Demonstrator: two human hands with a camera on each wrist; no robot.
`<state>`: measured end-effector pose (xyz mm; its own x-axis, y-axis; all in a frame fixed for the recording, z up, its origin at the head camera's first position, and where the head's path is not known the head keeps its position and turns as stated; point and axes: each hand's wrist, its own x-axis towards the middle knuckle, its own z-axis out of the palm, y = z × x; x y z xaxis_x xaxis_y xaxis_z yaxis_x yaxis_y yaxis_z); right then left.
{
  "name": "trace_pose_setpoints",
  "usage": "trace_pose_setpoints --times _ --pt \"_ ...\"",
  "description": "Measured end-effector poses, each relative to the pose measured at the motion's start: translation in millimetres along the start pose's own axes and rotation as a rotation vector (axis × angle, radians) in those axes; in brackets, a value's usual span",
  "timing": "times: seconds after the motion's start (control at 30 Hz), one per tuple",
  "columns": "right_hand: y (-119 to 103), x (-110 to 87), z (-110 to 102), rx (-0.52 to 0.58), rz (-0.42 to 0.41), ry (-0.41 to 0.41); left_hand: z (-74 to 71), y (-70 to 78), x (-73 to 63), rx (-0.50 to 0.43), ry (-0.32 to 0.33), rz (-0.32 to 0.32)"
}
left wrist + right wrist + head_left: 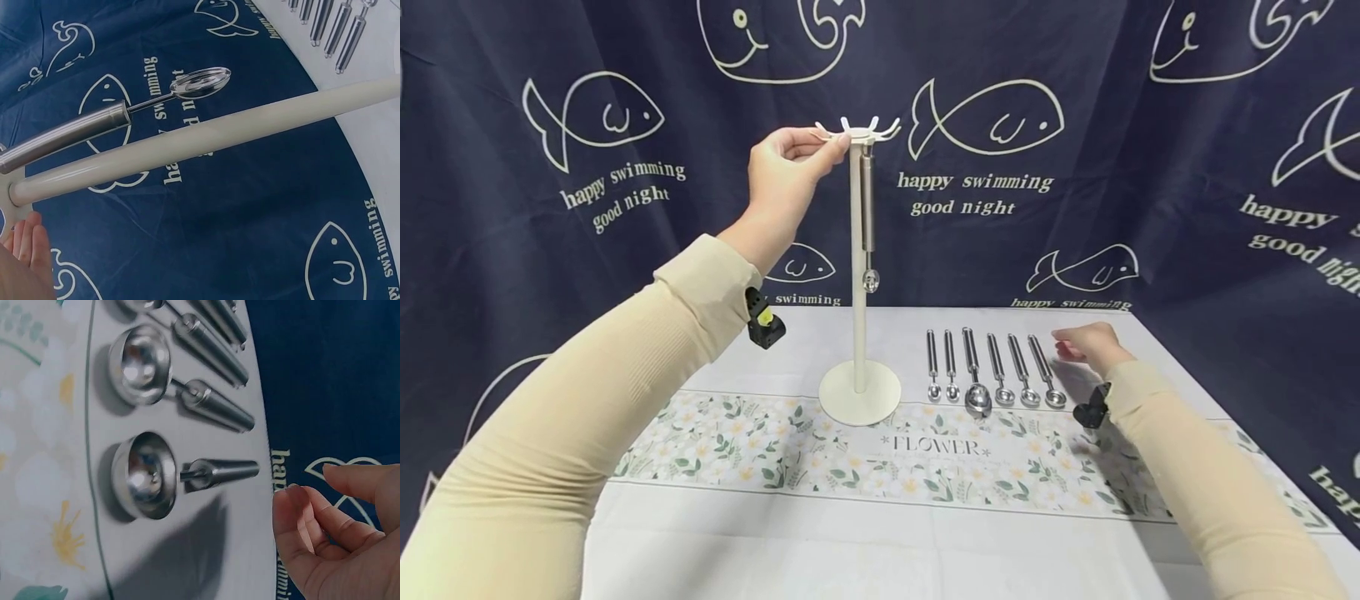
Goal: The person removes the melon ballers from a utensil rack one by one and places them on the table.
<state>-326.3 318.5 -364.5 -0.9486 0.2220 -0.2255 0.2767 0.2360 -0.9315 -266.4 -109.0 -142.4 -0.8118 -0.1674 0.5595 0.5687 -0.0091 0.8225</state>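
A cream utensil stand (859, 325) with upturned hooks on top rises from a round base. At its top, my left hand (790, 171) pinches the hook rack between thumb and fingers. From one hook hangs a small metal scoop (869, 204), handle up and bowl down; the left wrist view shows it beside the pole. On the table my right hand (1086, 346) hovers just right of the handle of the rightmost scoop (1042, 362), holding nothing. In the right wrist view its fingers are loosely bent, thumb apart from them, near the end of that handle.
Several more metal scoops lie in a row right of the stand, handles pointing away, including a larger-bowled scoop (976, 383). A floral runner (737, 433) crosses the white table (760, 533). Behind hangs a dark blue curtain (715, 208) with fish drawings.
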Motion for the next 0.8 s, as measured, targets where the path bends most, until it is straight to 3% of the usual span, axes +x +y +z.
trace_pose_setpoints --times 0.3,0.6,0.8 --pt "-15 -8.4 5 0.092 -0.056 -0.048 2.4 0.4 -3.7 -0.012 0.013 0.012" --pt "-36 -16.4 17 0.210 -0.222 -0.143 5.3 2.6 -5.0 -0.041 0.029 0.025" --pt "-48 -23.8 30 0.273 -0.268 -0.193 5.4 1.4 -6.5 -0.046 0.054 0.032"
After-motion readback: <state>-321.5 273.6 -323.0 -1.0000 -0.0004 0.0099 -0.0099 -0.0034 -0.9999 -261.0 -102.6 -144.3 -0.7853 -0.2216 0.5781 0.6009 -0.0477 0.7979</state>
